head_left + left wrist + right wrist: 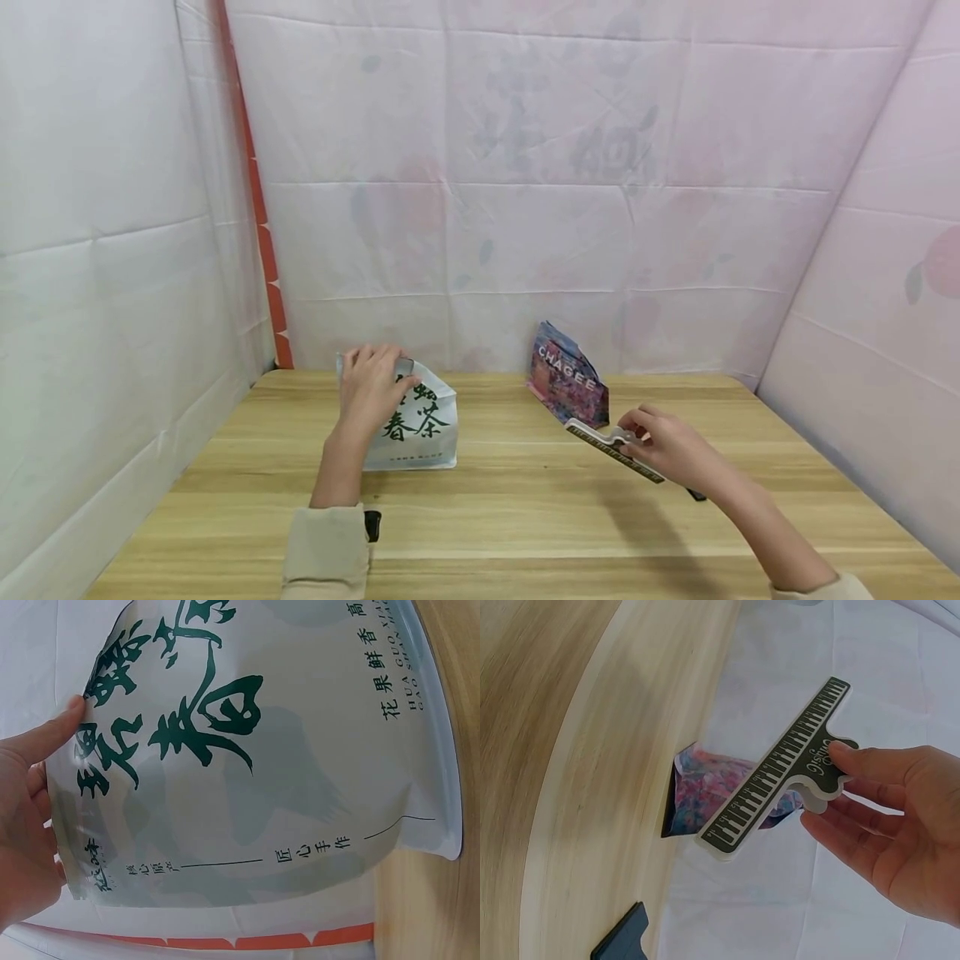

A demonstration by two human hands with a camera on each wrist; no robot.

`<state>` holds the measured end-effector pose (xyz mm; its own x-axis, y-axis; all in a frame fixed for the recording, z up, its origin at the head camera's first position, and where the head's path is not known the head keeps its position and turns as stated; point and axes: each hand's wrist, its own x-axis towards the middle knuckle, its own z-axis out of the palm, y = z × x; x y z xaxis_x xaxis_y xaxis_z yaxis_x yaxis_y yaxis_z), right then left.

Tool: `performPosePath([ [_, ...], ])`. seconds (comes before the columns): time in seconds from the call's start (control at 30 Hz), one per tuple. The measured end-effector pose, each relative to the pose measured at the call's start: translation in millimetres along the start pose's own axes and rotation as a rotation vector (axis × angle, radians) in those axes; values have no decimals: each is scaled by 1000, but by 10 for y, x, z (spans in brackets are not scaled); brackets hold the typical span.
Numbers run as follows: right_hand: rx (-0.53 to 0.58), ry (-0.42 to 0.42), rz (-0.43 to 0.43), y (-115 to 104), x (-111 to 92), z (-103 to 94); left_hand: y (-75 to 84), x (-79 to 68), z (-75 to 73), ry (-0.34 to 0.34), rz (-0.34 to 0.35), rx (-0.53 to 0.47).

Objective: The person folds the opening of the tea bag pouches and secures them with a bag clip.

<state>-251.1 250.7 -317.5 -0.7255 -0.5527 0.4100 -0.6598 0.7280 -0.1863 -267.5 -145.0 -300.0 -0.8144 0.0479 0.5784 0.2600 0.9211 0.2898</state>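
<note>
My left hand [369, 387] grips the top edge of a white tea bag [431, 433] with green Chinese lettering, which stands on the table. In the left wrist view the thumb lies on the front of the bag [300, 765], the other fingers partly hidden behind its top. My right hand [667, 442] pinches the handle of a long clip [772, 772] with a piano-key print and the word Music. The clip is held above the table, its jaws looking closed with nothing between them.
A blue and pink CHAGEE bag [566, 379] stands at the back of the wooden table [495, 533]. Under the right wrist lies a dark object, seen in the right wrist view as a black clip-like piece [622, 937]. White cloth walls [540, 208] enclose the table.
</note>
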Motion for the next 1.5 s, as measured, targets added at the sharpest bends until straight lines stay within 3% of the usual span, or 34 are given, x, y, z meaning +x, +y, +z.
performPosePath([
  [0.57, 138, 85, 111, -181, 198, 38, -18, 1, 12, 18, 13, -2],
  [1.17, 218, 198, 69, -357, 424, 187, -15, 11, 5, 21, 16, -9],
  [1.5, 297, 244, 137, -418, 484, 260, -15, 1, 9, 44, 29, -1],
])
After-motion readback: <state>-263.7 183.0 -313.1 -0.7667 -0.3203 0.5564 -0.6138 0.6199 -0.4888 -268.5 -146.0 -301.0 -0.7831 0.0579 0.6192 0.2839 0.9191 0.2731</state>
